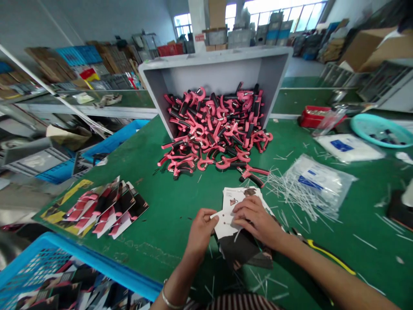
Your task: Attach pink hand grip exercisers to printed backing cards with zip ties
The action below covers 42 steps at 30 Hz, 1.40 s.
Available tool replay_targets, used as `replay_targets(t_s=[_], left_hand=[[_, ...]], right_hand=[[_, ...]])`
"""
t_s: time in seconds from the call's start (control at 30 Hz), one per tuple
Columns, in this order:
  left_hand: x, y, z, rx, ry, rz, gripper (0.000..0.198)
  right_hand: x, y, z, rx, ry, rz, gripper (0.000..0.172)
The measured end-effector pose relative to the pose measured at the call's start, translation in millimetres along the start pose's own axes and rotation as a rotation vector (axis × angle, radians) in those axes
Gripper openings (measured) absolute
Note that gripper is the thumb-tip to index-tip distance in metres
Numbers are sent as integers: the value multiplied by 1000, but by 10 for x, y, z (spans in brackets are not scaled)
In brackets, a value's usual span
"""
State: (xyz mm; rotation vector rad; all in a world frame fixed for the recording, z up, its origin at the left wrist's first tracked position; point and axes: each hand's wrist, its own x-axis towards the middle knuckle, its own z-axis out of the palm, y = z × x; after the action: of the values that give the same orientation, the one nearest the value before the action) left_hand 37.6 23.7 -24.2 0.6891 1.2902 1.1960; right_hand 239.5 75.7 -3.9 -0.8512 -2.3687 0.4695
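Note:
My left hand [201, 230] pinches the edge of a printed paper card [230, 219] with a punched hole. My right hand [256, 217] lies over the same card and grips it, with more dark printed cards [245, 254] beneath. Ahead of my hands, a heap of pink-and-black hand grip exercisers [213, 129] spills from a white bin [216, 69] onto the green workbench [167, 189]. One exerciser [253, 174] lies nearest my right hand. Several exercisers mounted on cards [100, 211] lie to the left. Loose white plastic cable ties [290, 189] are scattered near my right hand.
A clear bag of cable ties [318, 185] lies to the right, beside yellow-handled cutters [329, 256]. A blue crate of cards [64, 258] sits at the lower left. Farther right are a white bag [348, 146], teal tray [380, 131] and red box [314, 116].

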Motion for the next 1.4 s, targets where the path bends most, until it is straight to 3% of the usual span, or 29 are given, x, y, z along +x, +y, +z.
replay_targets(t_s=[0.07,0.13,0.17,0.27,0.37,0.47,0.63,0.77,0.83,0.93,1.03,1.1,1.2,1.27,1.4], left_hand=[[2,-21,-55,-84,61,-11,36],[7,-48,-106,-97,98,17,39],[13,-63,-134,-59,85,23,39],[39,-101,-229,122,-31,-23,34],[32,-120,-289,147,-56,-44,31],[-34,-160,-252,61,74,12,34],[-211,-379,-124,72,126,0,36],[-293,-424,-187,243,18,47,28],[-267,-322,-260,380,4,109,33],[-170,-70,-326,471,79,275,36],[-83,174,-271,486,-5,344,24],[-45,276,-180,496,-79,385,24],[12,309,-67,549,-98,486,37],[52,252,-63,637,-102,522,37],[84,69,-201,862,-188,558,23]], right_hand=[[57,300,-141,-73,-25,83,17],[155,691,-271,-321,0,296,28],[216,896,-320,-491,-61,422,31],[415,1407,-387,-594,-174,518,23],[590,1651,-396,-621,-269,525,22],[685,1698,-488,-646,-352,520,26],[475,1544,-875,-709,-398,542,25],[47,1192,-1013,-558,-328,629,27],[-132,981,-963,-416,-247,701,27],[-263,688,-840,-406,-18,723,25],[-224,432,-748,-246,134,750,27],[-137,276,-677,109,43,772,28],[-9,82,-488,534,-171,740,27],[9,-3,-326,527,-241,717,25],[-167,-72,-138,82,-240,559,26]])
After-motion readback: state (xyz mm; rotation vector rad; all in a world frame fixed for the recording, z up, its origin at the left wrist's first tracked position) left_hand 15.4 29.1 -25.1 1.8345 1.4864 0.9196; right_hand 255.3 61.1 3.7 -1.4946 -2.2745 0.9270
